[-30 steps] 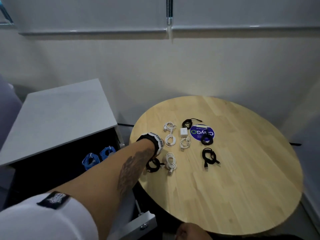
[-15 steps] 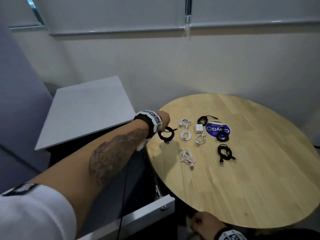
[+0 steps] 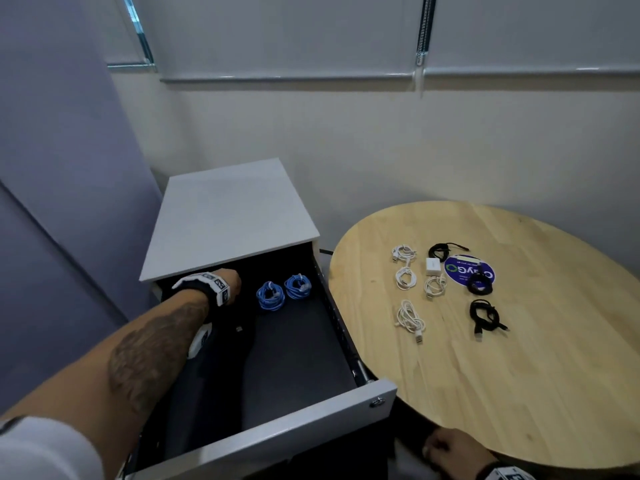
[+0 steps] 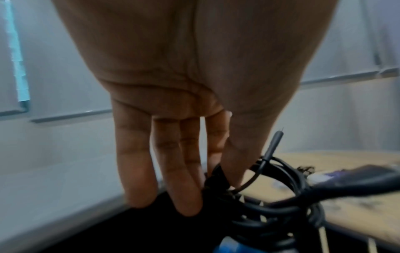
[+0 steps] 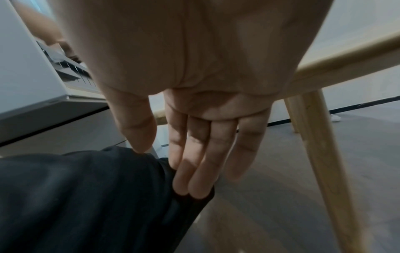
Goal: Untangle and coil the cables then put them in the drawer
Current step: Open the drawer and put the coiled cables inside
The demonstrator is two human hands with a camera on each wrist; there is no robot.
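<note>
My left hand (image 3: 229,285) reaches into the back of the open dark drawer (image 3: 277,441). In the left wrist view, thumb and index finger of the left hand (image 4: 216,179) pinch a coiled black cable (image 4: 270,202), while the other fingers hang straight. That coil is lost against the dark drawer in the head view. Two blue coiled cables (image 3: 282,292) lie at the drawer's back. My right hand (image 3: 446,448) is low beside the table; its straight fingers (image 5: 194,171) rest on a dark trouser leg (image 5: 86,196) and hold nothing.
On the round wooden table (image 3: 519,375) lie several white coiled cables (image 3: 410,318), three black ones (image 3: 486,317), a white charger (image 3: 433,266) and a blue round sticker (image 3: 464,271). The grey cabinet top (image 3: 232,216) overhangs the drawer. A table leg (image 5: 320,137) stands beside my right hand.
My left hand lifted a black coil off the table's left side and carried it left into the drawer. The head view swung left. The right hand stayed low.
</note>
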